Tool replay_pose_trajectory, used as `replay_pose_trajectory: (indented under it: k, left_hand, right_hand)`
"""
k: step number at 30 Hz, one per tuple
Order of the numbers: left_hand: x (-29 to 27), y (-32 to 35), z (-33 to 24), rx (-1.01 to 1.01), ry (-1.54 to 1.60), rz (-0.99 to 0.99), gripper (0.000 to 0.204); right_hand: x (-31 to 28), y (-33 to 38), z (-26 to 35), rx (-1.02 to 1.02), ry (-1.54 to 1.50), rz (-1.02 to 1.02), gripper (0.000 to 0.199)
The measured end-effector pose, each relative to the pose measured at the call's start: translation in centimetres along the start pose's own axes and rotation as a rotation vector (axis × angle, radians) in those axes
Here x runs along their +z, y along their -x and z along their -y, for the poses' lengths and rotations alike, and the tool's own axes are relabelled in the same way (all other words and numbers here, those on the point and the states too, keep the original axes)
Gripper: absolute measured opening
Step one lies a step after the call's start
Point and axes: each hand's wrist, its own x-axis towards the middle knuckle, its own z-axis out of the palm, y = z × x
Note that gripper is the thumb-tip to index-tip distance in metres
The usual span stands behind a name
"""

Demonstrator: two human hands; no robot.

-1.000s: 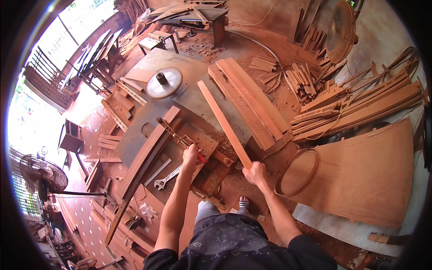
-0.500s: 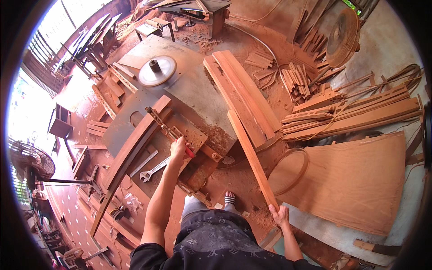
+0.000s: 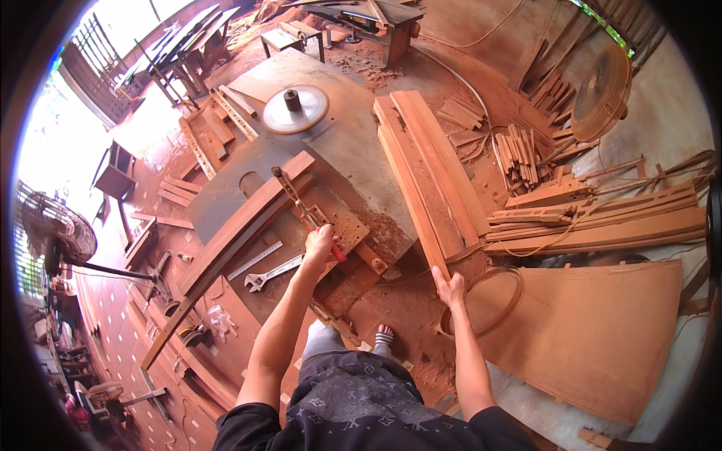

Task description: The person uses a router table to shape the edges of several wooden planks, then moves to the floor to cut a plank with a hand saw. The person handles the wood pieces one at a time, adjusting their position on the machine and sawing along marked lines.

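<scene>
My left hand [image 3: 321, 244] is closed round the red handle [image 3: 338, 254] of a metal toggle clamp [image 3: 301, 203]. The clamp is mounted on a wooden jig, and its far end reaches a long reddish wooden strip [image 3: 241, 225] lying along the jig's left edge. My right hand [image 3: 451, 288] grips the near end of a long wooden board [image 3: 412, 199]. That board lies along the left side of wider planks [image 3: 436, 161] stacked on the metal machine table. An adjustable wrench [image 3: 274, 273] and a ruler [image 3: 256, 258] lie left of my left forearm.
A round metal blade [image 3: 310, 113] with a dark spindle stands on the machine table [image 3: 350, 143] beyond the jig. Timber [image 3: 602, 233] is piled at the right, behind a large curved wooden panel [image 3: 594, 331]. A standing fan [image 3: 56, 229] is at the left.
My right hand has moved forward, bringing the board from a slant beside the planks onto their left side. My left hand stays on the clamp handle. The whole view has shifted slightly.
</scene>
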Motion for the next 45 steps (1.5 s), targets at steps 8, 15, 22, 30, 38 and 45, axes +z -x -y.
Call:
replay_pose_trajectory:
  k: [8,15,22,30,38,45]
  left_hand:
    - [-0.3,0.0,0.2,0.006,0.024,-0.013,0.023]
    - [0.2,0.3,-0.1,-0.005,-0.001,-0.004,0.032]
    - [0.3,0.3,0.1,-0.012,0.004,-0.005,0.034]
    - [-0.1,0.1,0.2,0.003,0.006,-0.002,0.036]
    - [-0.2,-0.3,0.6,0.001,-0.002,0.003,0.035]
    - [0.4,-0.5,0.1,-0.020,0.022,0.034,0.029]
  right_hand:
    - [0.8,-1.2,4.3,-0.066,-0.321,-0.129,0.078]
    - [3.3,-0.9,1.9,0.171,-0.198,-0.152,0.067]
    - [7.2,-3.2,5.1,0.250,-0.421,-0.365,0.064]
    - [0.8,8.8,-0.4,0.492,-0.653,-0.204,0.050]
    - [2.5,8.4,-3.3,0.388,-0.642,-0.303,0.039]
    - [7.1,-2.6,3.9,0.692,-0.520,-0.324,0.068]
